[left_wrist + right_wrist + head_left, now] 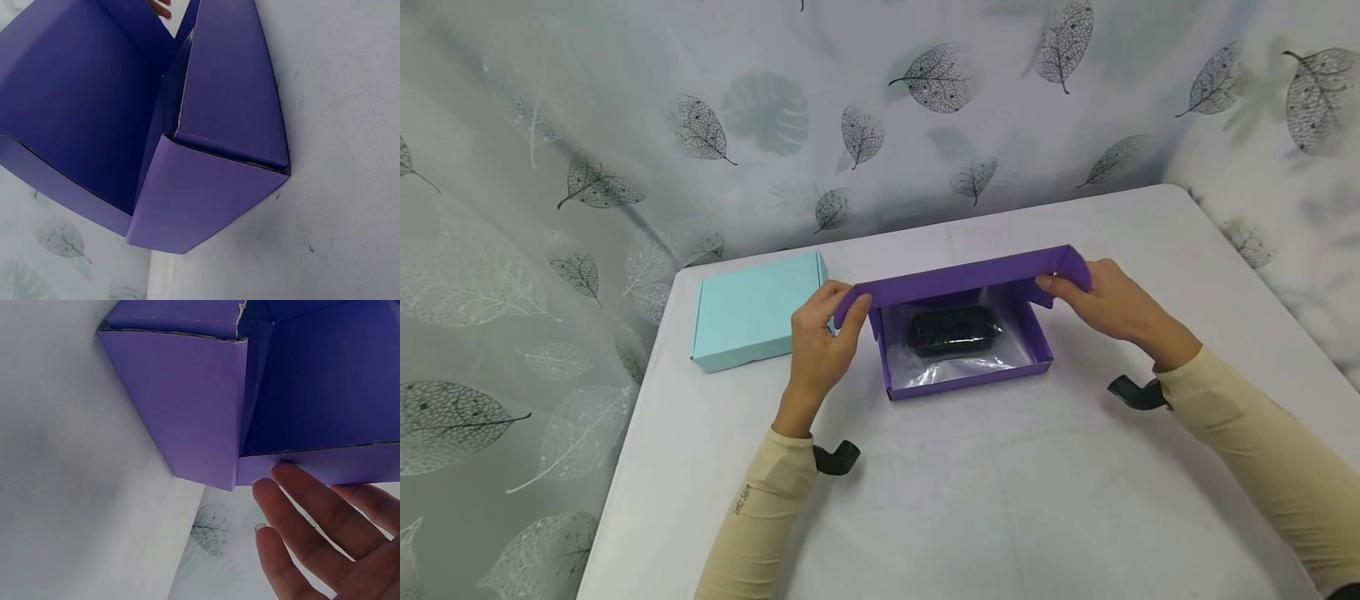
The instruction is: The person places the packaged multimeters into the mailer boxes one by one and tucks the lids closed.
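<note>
The purple box [966,367] sits mid-tabletop [925,500], its long axis running left to right, open side up, with a bagged black item [953,331] inside. Left hand [822,337] and right hand [1108,300] each pinch a side flap of the raised lid [962,277] at the far edge. In my judgement, lowering both ends evenly would keep the flaps inside the walls. A teal box [752,310] lies far left.

Beige long sleeves [760,517], black wrist straps [837,458] (camera mounts), bare hands

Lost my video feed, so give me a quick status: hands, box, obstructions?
Left hand and right hand each pinch a side flap of the purple cardboard box lid. Bagged black item inside. Closed teal box sits apart, left.
</note>
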Action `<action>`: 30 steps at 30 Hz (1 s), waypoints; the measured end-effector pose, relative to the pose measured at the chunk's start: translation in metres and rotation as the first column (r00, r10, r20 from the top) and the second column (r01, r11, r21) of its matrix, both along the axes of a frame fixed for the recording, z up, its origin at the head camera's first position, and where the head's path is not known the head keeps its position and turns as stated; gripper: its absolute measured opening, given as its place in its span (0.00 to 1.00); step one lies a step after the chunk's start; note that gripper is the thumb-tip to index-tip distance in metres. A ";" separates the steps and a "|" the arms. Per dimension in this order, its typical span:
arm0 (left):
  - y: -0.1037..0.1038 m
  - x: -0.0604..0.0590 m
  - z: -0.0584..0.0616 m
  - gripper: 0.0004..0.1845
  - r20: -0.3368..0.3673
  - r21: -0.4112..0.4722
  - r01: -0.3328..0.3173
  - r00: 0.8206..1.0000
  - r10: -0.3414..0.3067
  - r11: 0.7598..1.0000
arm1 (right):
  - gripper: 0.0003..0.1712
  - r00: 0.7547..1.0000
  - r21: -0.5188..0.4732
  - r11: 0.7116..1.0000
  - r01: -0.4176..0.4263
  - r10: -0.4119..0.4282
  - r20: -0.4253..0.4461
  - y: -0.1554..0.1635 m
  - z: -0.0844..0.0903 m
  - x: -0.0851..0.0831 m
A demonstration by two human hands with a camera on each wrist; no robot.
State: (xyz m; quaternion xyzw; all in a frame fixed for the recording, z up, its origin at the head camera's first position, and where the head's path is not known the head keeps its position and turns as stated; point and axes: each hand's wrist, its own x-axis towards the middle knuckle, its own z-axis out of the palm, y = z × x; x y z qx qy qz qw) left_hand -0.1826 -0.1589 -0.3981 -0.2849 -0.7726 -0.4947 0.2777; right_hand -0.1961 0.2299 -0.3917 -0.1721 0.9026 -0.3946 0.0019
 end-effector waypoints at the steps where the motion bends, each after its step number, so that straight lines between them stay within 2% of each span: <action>1: 0.000 0.000 0.000 0.14 0.005 0.001 -0.003 1.000 0.003 1.000 | 0.16 1.000 0.007 1.000 -0.005 0.005 -0.008 0.000 0.000 0.001; 13: 0.000 0.001 -0.003 0.16 0.043 -0.009 -0.003 0.999 0.004 1.000 | 0.12 0.995 0.060 0.996 -0.058 0.063 -0.078 0.001 -0.002 0.005; 22: 0.001 0.002 -0.006 0.03 0.096 0.075 0.022 0.995 -0.029 0.997 | 0.04 0.986 0.054 0.995 -0.087 0.094 -0.136 0.003 -0.010 0.002; 30: -0.003 0.005 -0.007 0.09 0.121 -0.054 0.000 0.993 0.007 0.999 | 0.11 0.996 0.085 0.994 -0.072 0.077 -0.048 0.003 -0.007 0.004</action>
